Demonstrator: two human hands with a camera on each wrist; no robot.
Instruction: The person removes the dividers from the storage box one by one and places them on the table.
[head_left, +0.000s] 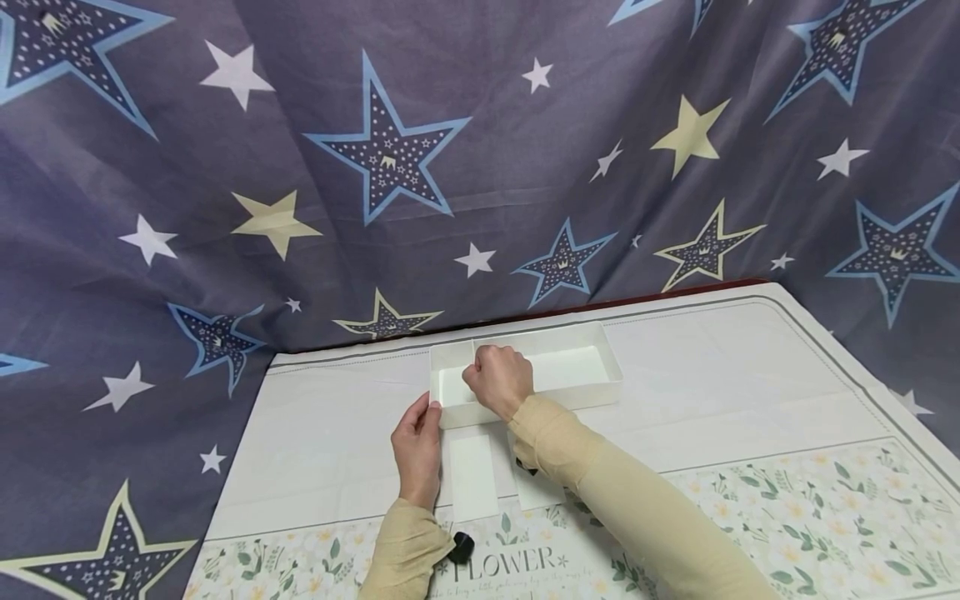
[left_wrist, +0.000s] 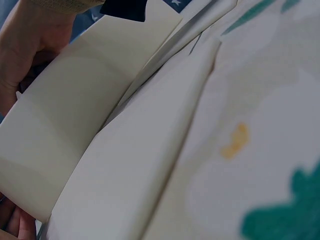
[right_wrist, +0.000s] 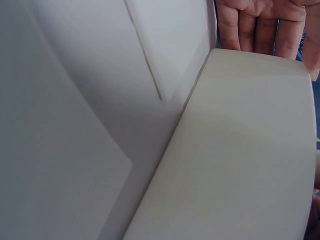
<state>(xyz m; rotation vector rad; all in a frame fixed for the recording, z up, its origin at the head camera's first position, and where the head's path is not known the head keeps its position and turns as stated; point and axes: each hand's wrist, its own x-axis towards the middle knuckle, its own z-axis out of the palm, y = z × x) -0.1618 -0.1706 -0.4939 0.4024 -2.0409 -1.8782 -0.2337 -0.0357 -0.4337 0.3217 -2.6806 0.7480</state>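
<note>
A long, shallow white box stands near the back of the table. My left hand grips its left end at the front corner, with its fingers along the outside of the end wall in the right wrist view. My right hand reaches over the front wall into the box. Its curled fingers pinch a thin white divider that crosses the box left of its middle. The hand covers most of that divider. In the left wrist view, the box's front wall partly hides the right hand.
Two flat white strips lie on the table before the box: a left strip and a right strip partly under the right forearm. The table wears a white, flower-printed cloth. A star-patterned curtain hangs right behind it.
</note>
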